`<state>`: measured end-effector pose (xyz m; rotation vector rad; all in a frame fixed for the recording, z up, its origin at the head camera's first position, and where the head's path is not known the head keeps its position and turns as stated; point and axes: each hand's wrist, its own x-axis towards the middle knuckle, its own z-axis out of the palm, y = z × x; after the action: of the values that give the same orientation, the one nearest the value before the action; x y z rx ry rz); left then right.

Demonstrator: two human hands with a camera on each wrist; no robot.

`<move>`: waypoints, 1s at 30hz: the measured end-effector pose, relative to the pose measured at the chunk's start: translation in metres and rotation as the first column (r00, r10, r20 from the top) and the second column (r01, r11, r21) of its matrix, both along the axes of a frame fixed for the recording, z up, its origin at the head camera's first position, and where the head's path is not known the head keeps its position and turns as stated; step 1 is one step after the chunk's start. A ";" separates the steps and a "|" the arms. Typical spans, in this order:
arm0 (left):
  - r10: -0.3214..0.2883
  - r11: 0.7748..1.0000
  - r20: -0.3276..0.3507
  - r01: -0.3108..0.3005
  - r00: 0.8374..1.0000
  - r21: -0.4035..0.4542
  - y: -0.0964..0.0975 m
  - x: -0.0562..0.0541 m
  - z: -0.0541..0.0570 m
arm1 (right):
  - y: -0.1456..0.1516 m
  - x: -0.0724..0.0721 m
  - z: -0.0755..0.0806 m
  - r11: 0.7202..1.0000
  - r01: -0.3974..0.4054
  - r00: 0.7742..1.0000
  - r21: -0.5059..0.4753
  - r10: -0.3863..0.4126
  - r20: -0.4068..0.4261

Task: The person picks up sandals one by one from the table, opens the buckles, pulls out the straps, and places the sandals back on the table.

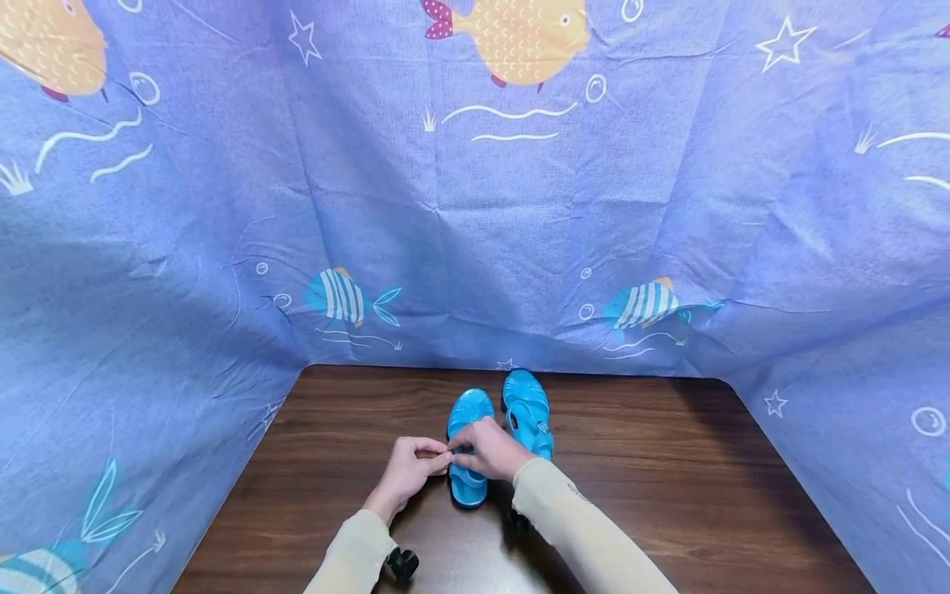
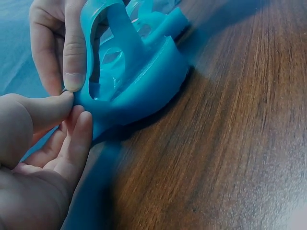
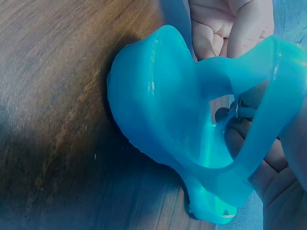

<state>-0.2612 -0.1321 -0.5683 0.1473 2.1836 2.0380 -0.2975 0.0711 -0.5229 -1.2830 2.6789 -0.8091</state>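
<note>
Two blue jelly sandals stand on the brown wooden table, toes toward the back. My left hand (image 1: 408,474) is at the left side of the nearer sandal (image 1: 469,492), thumb and fingertips pinching its strap (image 2: 82,98) by the buckle. Reaching across the top of this sandal, my right hand (image 1: 493,450) pinches the same strap, its fingertips meeting those of the left. A small metal buckle (image 3: 238,108) shows between the fingers in the right wrist view, partly hidden by the straps. The heel strap (image 3: 268,115) arches up over the sole.
The other sandal (image 1: 525,396) stands to the right and slightly farther back, close to the curtain. A blue fish-print curtain (image 1: 475,247) encloses the table's back and sides. Bare wood (image 1: 653,487) lies on the right of the table (image 1: 319,429).
</note>
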 end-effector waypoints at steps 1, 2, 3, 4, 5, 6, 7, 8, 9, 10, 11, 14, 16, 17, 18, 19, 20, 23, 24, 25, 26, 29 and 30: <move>0.001 1.000 0.003 -0.001 1.000 0.004 0.000 0.000 0.000 | 0.000 0.000 0.000 1.000 0.002 1.000 0.002 -0.002 0.002; 0.003 1.000 0.004 -0.003 1.000 0.006 0.000 0.001 0.000 | 0.000 0.000 -0.001 1.000 0.001 1.000 0.001 -0.001 0.000; 0.005 1.000 0.007 -0.005 1.000 0.008 0.000 0.001 -0.001 | 0.000 0.000 -0.001 1.000 0.000 1.000 0.001 0.000 -0.002; 0.008 1.000 0.011 -0.008 1.000 0.013 0.000 0.001 -0.001 | 0.000 0.000 -0.001 1.000 0.002 1.000 0.003 -0.002 0.000; 0.010 1.000 0.012 -0.010 1.000 0.016 0.000 0.001 0.000 | 0.000 0.000 -0.001 1.000 0.002 1.000 0.004 -0.002 0.001; 0.010 1.000 0.006 -0.010 1.000 0.019 0.000 0.001 -0.001 | 0.000 0.001 0.000 1.000 0.002 1.000 0.005 -0.002 0.002; 0.010 1.000 0.004 -0.011 1.000 0.021 0.000 0.001 0.000 | 0.000 0.001 0.000 1.000 0.005 1.000 0.007 -0.005 0.006; 0.010 1.000 -0.001 -0.010 1.000 0.022 0.000 0.001 0.000 | -0.001 0.001 0.000 1.000 0.005 1.000 0.007 -0.005 0.009; 0.010 1.000 0.002 -0.011 1.000 0.025 0.000 0.001 0.000 | -0.001 0.001 0.001 1.000 0.006 1.000 0.010 -0.006 0.011; 0.010 1.000 0.002 -0.010 1.000 0.027 0.000 0.001 0.000 | -0.001 0.001 0.001 1.000 0.007 1.000 0.012 -0.007 0.015; 0.011 1.000 0.005 -0.011 1.000 0.026 0.000 0.001 0.000 | -0.001 0.001 0.001 1.000 0.006 1.000 0.013 -0.006 0.014; 0.012 1.000 0.011 -0.012 1.000 0.027 0.000 0.000 0.001 | -0.002 0.001 0.002 1.000 0.009 1.000 0.015 -0.009 0.013; 0.013 1.000 0.015 -0.013 1.000 0.025 0.000 -0.001 0.001 | -0.002 0.001 0.002 1.000 0.010 1.000 0.015 -0.011 0.015; 0.013 1.000 0.014 -0.014 1.000 0.023 0.001 -0.001 0.000 | -0.002 0.001 0.002 1.000 0.012 1.000 0.015 -0.012 0.015; 0.013 1.000 0.012 -0.014 1.000 0.022 0.001 -0.002 0.000 | -0.002 0.001 0.002 1.000 0.011 1.000 0.015 -0.011 0.013; 0.014 1.000 0.009 -0.014 1.000 0.018 0.001 -0.002 0.000 | -0.001 0.001 0.002 1.000 0.009 1.000 0.014 -0.009 0.012; 0.015 1.000 0.015 -0.015 1.000 0.017 0.001 -0.001 0.001 | -0.001 0.001 0.002 1.000 0.006 1.000 0.011 -0.007 0.011; 0.018 1.000 0.019 -0.018 1.000 0.015 0.001 0.000 0.002 | -0.001 0.001 0.002 1.000 -0.003 1.000 0.006 0.003 0.001; 0.018 1.000 0.016 -0.018 1.000 0.016 0.001 0.000 0.002 | -0.001 0.001 0.001 1.000 -0.007 1.000 0.005 0.007 -0.006; 0.019 1.000 0.015 -0.020 1.000 0.018 0.001 0.001 0.003 | -0.001 0.001 0.002 1.000 -0.008 1.000 0.005 0.008 -0.005; 0.021 1.000 0.011 -0.021 1.000 0.016 0.001 0.001 0.003 | -0.001 0.001 0.001 1.000 -0.010 1.000 0.004 0.010 -0.007; 0.027 1.000 0.004 -0.027 1.000 0.016 0.002 0.001 0.005 | 0.000 0.001 0.001 1.000 -0.017 1.000 0.005 0.017 -0.016; 0.031 0.999 0.009 -0.031 0.999 0.015 0.003 0.002 0.006 | 0.000 0.001 0.001 1.000 -0.018 1.000 0.005 0.018 -0.018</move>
<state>-0.2594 -0.1293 -0.5625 0.1065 2.1792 2.0673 -0.2966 0.0711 -0.5220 -1.3171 2.6776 -0.7921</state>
